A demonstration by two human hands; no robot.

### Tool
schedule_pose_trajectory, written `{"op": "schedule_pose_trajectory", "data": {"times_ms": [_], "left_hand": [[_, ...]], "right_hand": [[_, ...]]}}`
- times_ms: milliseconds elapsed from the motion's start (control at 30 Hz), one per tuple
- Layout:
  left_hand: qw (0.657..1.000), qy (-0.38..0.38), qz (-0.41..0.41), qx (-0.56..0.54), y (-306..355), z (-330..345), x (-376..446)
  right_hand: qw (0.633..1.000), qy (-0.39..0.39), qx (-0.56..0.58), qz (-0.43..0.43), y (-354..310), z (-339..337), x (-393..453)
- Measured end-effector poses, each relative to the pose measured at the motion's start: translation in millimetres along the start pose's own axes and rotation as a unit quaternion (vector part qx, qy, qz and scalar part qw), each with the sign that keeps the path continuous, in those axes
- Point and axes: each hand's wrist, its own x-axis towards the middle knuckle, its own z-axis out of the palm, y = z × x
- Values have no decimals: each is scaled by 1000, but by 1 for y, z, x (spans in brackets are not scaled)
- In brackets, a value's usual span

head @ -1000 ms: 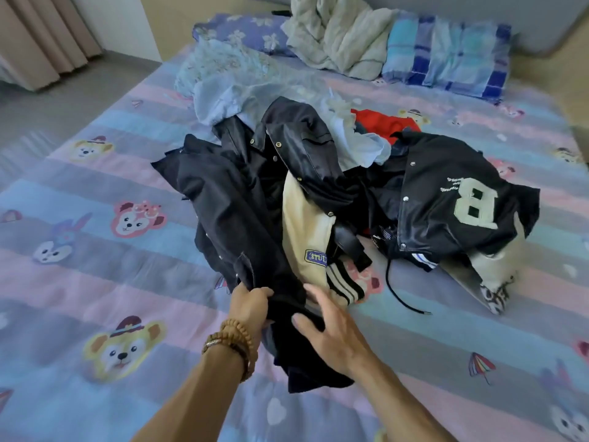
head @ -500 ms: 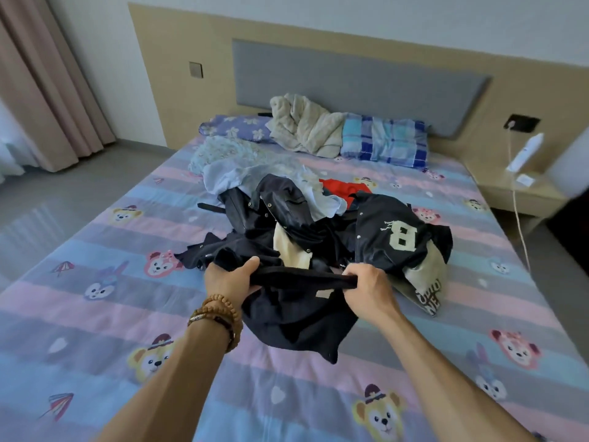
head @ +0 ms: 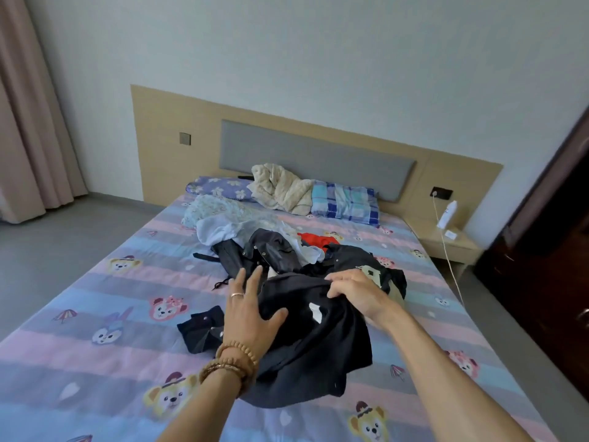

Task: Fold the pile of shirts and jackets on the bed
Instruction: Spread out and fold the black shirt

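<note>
Both hands are working at a black garment (head: 315, 342) near the foot of the bed (head: 95, 314). The left hand (head: 251, 309), fingers spread and straight, is lying flat against the garment's left side with the thumb pressing into the cloth, gripping nothing. The right hand (head: 357, 290) is curling its fingers over the garment's top edge and bunching the fabric in its hold. The bed is wearing a pink and blue striped sheet printed with cartoon animals. The pile of clothes (head: 287, 250) is sitting in the middle of the mattress, just beyond the hands: dark jackets, a pale blue shirt (head: 220, 231), a red piece (head: 318, 240). The black garment is draping from the front of that pile toward the person, one dark sleeve (head: 200, 328) trailing out to its left. Two pillows (head: 345, 202) and a cream blanket (head: 282, 188) are resting against the grey headboard (head: 318, 154). A white bottle (head: 447, 214) is standing on the bedside shelf (head: 452, 247). Bead bracelets (head: 231, 362) are circling the left wrist, and a ring (head: 237, 294) is showing on one finger.
</note>
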Motion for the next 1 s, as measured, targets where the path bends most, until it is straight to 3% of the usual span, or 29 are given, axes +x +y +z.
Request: {"op": "schedule_pose_trajectory", "data": {"times_ms": [67, 133, 167, 233, 300, 367, 433, 567, 667, 767, 800, 900, 1000], "left_hand": [[991, -65, 101, 58, 5, 2, -4], [985, -112, 120, 48, 12, 0, -8], [986, -115, 112, 35, 16, -2, -10], [990, -83, 98, 56, 24, -9, -11], [984, -34, 121, 128, 38, -21, -6], [973, 14, 158, 170, 58, -35, 3], [958, 22, 197, 208, 80, -47, 15], [950, 2, 218, 225, 105, -68, 39], [939, -8, 235, 252, 123, -74, 42], [922, -25, 261, 285, 143, -73, 38], [919, -33, 270, 286, 146, -73, 37], [902, -31, 288, 319, 140, -86, 42], [861, -14, 276, 428, 117, -109, 53]], "right_hand": [[998, -53, -19, 25, -11, 10, -14], [997, -59, -31, 26, -13, 16, -22], [998, -27, -57, 10, -13, 18, -26], [979, 110, -163, -54, -9, 15, -30], [895, 260, -341, -121, -2, 8, -36], [804, 339, -463, -156, 10, 5, -38], [757, 420, -473, -162, 18, 1, -42], [712, 517, -441, -178, 10, -12, -46], [748, 481, -397, -224, -2, 5, -47], [874, 350, -290, -169, -8, 36, -38], [895, 341, -247, -148, -7, 41, -34], [893, 385, -221, -73, -7, 26, -27], [854, 399, -327, -68, -18, -11, -30]]}}
